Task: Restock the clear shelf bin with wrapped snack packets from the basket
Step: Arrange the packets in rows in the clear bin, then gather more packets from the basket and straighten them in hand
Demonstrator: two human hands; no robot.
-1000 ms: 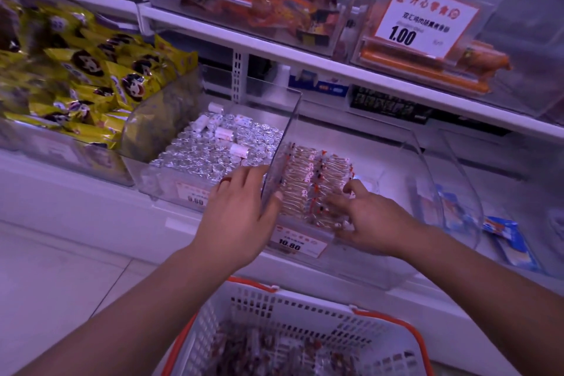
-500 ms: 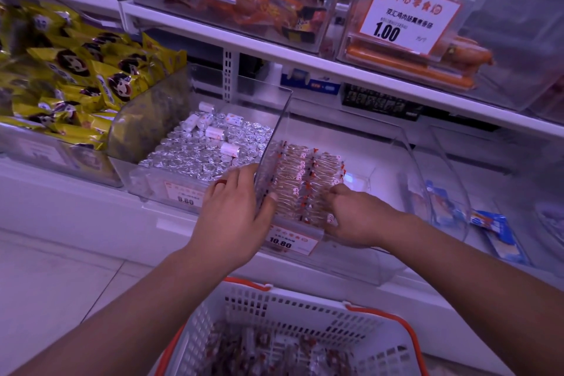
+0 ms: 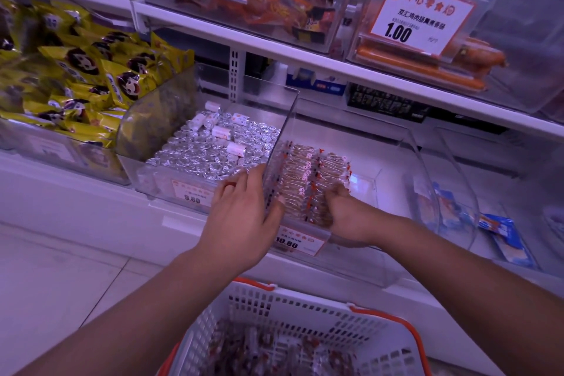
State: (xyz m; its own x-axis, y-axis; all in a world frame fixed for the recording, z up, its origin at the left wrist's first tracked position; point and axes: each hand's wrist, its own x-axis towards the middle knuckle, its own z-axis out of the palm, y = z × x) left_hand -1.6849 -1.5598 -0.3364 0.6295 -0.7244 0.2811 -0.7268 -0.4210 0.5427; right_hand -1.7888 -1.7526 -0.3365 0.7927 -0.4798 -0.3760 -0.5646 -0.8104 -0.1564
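at the clear bin (image 3: pixel 393 168), both hands (image 3: pixel 244 217) press packets (image 3: pixel 308 180).

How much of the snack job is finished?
Done: neat rows of clear-wrapped brown snack packets fill the left part of the clear plastic shelf bin. In hand: the left hand braces the bin's side wall and the right hand presses the rows. Left: the bin's bare right side, and packets in the white basket.
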